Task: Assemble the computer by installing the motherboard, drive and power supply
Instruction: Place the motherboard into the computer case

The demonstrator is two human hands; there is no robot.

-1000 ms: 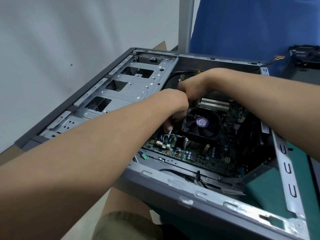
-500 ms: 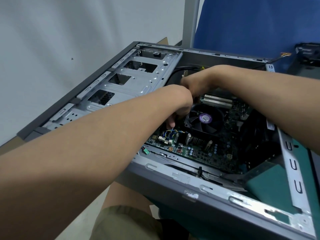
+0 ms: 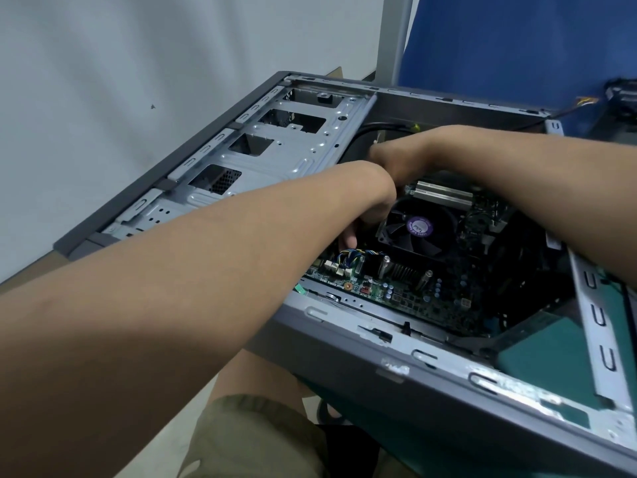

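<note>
— In the head view, what do we find inside the open computer case [image 3: 431, 384]?

— We see the motherboard [image 3: 406, 291] lying flat on its floor. The black cooler fan [image 3: 418, 225] sits on it, pale memory sticks [image 3: 444, 196] lie just behind the fan, and a bundle of coloured wires [image 3: 351, 258] is plugged in near the front edge. The metal drive cage [image 3: 293, 146] fills the case's left side.

— And the hands?

— Both reach in. The left hand [image 3: 372, 208] bends down beside the fan, one fingertip showing above the wires; we cannot tell whether it grips anything. The right hand [image 3: 400, 160] sits just behind it near a black cable [image 3: 375, 127]. Its fingers are hidden by the left wrist, so we cannot tell its grip either. A dark object [image 3: 620, 98] at the top right is cut off by the frame.
</note>
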